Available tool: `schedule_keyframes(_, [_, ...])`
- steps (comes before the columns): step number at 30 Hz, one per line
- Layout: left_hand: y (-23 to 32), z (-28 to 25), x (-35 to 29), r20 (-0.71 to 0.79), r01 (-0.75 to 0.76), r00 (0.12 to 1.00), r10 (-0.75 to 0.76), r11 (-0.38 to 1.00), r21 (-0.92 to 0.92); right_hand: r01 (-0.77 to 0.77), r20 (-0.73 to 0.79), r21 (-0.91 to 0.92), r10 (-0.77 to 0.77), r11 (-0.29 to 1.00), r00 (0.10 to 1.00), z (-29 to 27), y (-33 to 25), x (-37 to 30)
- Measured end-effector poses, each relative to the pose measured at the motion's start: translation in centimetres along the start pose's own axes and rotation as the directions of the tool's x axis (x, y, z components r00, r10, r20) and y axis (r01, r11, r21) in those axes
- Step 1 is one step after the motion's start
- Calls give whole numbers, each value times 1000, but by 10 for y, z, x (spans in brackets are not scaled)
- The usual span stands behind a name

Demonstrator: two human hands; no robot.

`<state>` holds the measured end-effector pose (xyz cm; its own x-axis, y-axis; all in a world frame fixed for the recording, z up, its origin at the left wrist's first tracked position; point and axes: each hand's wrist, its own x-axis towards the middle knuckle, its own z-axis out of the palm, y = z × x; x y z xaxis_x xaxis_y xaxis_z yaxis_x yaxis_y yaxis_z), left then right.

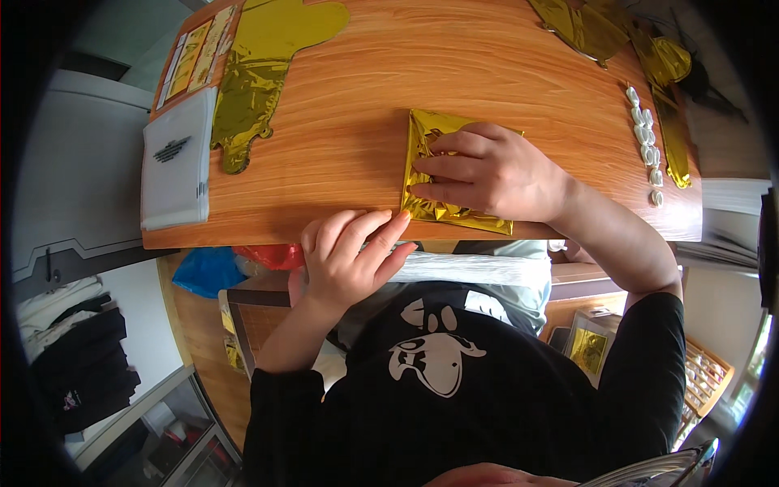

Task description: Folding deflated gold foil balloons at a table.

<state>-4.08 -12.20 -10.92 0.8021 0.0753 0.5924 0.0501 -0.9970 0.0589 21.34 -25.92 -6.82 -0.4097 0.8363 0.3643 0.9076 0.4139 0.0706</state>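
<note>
A folded square of shiny gold foil, likely a flat foil balloon, lies near the front edge of the table. My right hand rests on top of it with fingers spread and bent, hiding much of its middle. Beside its near left corner, my left hand lies over the table edge, fingers outstretched, fingertips at or just touching the foil. Neither hand grips anything that I can see. Further left is an unfolded flat gold foil balloon.
A stack of clear plastic bags sits at the left edge, with printed gold cards behind. Small white coiled bundles form a row on the right, near more gold foil balloons. Below the table are blue and red bags.
</note>
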Motion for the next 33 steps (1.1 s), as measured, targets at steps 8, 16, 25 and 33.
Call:
schedule_keyframes(8, [2, -5, 13, 73, 137, 989, -128, 981, -134, -12, -22, 39, 13, 999, 1000, 3, -1, 0])
schedule_keyframes(16, [-4, -5, 10, 117, -58, 992, 56, 998, 19, 75, -55, 3, -74, 997, 996, -2, -3, 3])
schedule_keyframes(25, [-8, -10, 31, 164, -214, 961, 221, 975, -61, -198, 263, 106, 164, 974, 951, -38, -40, 10])
schedule_keyframes(33, [-1, -1, 35, 161, -213, 956, 247, 956, -199, -541, 189, -5, 532, 841, 825, -21, -99, -6])
